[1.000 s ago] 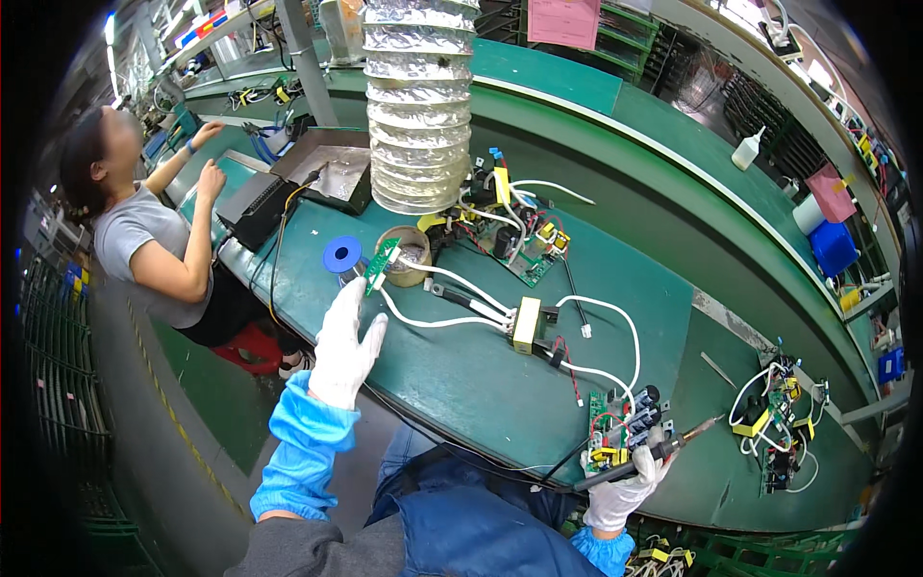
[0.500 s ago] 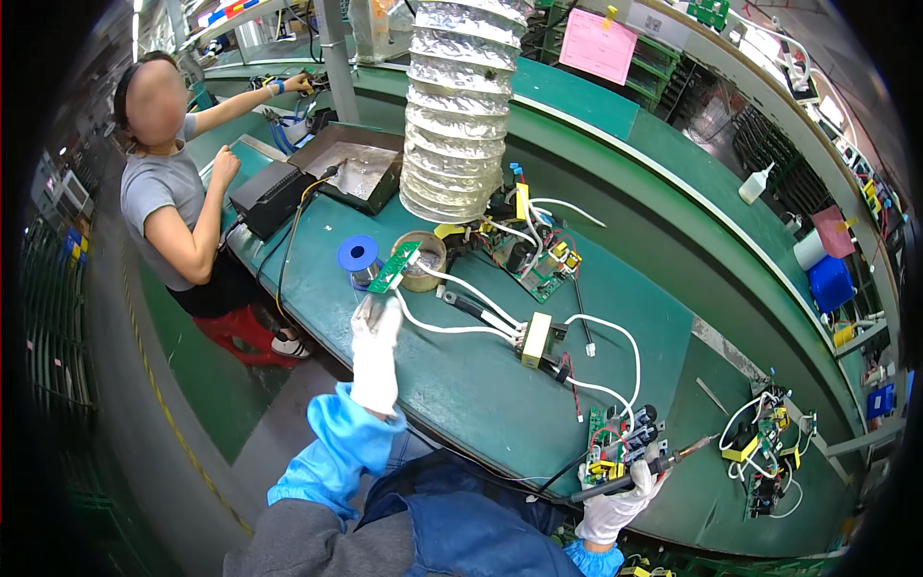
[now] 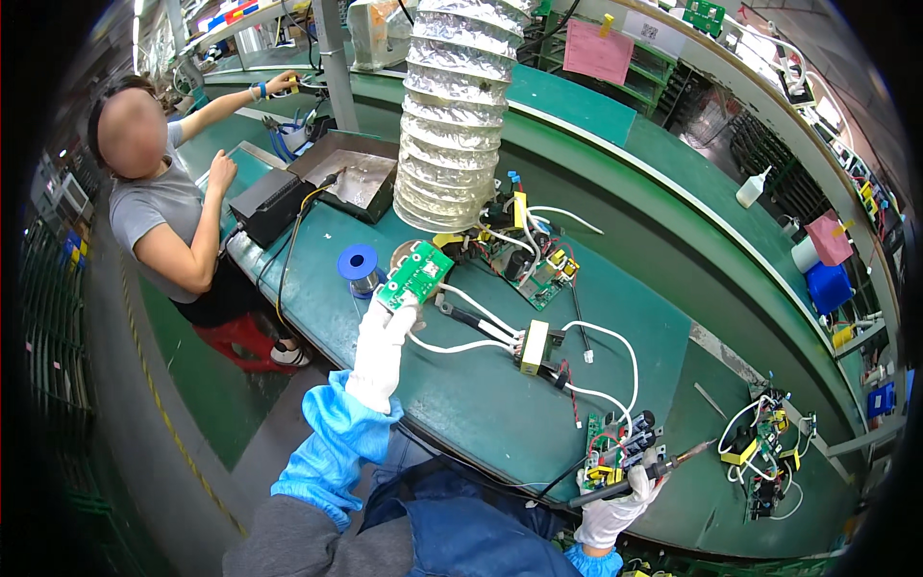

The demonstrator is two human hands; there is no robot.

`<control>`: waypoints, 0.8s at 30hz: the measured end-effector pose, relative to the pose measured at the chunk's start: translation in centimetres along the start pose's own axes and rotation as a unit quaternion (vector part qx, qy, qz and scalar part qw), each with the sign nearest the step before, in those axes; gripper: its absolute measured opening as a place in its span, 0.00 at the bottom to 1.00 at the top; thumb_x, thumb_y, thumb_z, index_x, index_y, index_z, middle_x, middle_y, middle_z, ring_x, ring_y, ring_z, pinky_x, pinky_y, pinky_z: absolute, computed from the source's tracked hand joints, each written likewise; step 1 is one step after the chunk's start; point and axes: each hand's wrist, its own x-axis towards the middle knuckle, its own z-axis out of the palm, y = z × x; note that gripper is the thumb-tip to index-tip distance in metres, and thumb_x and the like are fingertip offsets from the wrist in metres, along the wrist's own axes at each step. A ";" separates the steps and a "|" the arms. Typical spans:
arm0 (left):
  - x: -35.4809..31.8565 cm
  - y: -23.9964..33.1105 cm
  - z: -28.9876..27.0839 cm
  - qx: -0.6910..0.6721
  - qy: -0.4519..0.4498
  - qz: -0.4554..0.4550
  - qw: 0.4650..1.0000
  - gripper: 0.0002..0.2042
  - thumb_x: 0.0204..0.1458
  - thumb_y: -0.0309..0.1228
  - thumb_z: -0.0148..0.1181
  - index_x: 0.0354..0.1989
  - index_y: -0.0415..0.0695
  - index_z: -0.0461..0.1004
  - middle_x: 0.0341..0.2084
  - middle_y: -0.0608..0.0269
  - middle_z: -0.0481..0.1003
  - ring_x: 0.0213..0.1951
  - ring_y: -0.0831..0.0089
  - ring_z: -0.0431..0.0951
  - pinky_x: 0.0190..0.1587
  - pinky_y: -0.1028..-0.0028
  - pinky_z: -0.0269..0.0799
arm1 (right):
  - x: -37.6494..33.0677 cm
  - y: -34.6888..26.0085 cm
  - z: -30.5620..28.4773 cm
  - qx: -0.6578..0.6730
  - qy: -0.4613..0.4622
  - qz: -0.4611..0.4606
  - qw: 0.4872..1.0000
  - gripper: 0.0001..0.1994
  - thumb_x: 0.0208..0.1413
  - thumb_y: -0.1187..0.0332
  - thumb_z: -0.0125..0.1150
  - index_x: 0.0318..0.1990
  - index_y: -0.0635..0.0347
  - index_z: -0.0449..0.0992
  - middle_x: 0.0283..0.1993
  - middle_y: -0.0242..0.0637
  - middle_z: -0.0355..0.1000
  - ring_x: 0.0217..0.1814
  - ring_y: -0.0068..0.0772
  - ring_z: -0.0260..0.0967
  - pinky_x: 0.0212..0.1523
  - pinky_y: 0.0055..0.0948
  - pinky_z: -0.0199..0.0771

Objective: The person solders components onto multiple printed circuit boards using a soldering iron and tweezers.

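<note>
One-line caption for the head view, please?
Gloved left hand lifts a small green circuit board; right hand holds a soldering iron beside another wired board.

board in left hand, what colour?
Green, with white wires attached; the small circuit board shows in the head view.

Table (image 3: 481, 404) dark green. Left hand (image 3: 382, 348), right hand (image 3: 615, 510): white gloves, bright blue sleeve cuffs. Small circuit board (image 3: 415, 274) at left fingers green, white print. Wires (image 3: 596, 365) white. Transformer (image 3: 532, 347) yellow. Solder spool (image 3: 359, 263) blue. Duct (image 3: 452, 115) silver, ribbed. Far paper sheet (image 3: 597, 51) pink. Left co-worker's shirt (image 3: 154, 207) grey.
</note>
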 end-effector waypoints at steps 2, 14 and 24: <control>-0.3 0.3 -0.1 0.033 -0.019 0.023 0.999 0.16 0.57 0.30 0.54 0.54 0.43 0.67 0.39 0.71 0.72 0.38 0.82 0.69 0.41 0.77 0.67 | 0.1 0.0 -0.1 0.006 0.000 0.001 1.000 0.32 0.30 0.61 0.77 0.42 0.48 0.61 0.54 0.48 0.66 0.59 0.60 0.60 0.66 0.58 0.47; 0.7 -0.4 -0.4 0.065 -0.032 0.032 0.997 0.16 0.54 0.25 0.52 0.52 0.41 0.69 0.42 0.67 0.72 0.41 0.78 0.71 0.48 0.75 0.66 | 1.0 -0.7 -0.1 -0.021 0.008 -0.023 0.999 0.27 0.37 0.68 0.71 0.44 0.48 0.60 0.52 0.46 0.68 0.53 0.53 0.67 0.65 0.60 0.48; 2.5 -2.5 -2.2 -0.123 0.020 -0.135 0.983 0.16 0.58 0.34 0.51 0.53 0.44 0.67 0.41 0.65 0.70 0.43 0.71 0.70 0.50 0.67 0.67 | 0.3 -0.7 -0.5 -0.030 0.002 0.000 1.000 0.26 0.35 0.70 0.71 0.42 0.49 0.62 0.49 0.47 0.69 0.53 0.57 0.65 0.62 0.59 0.54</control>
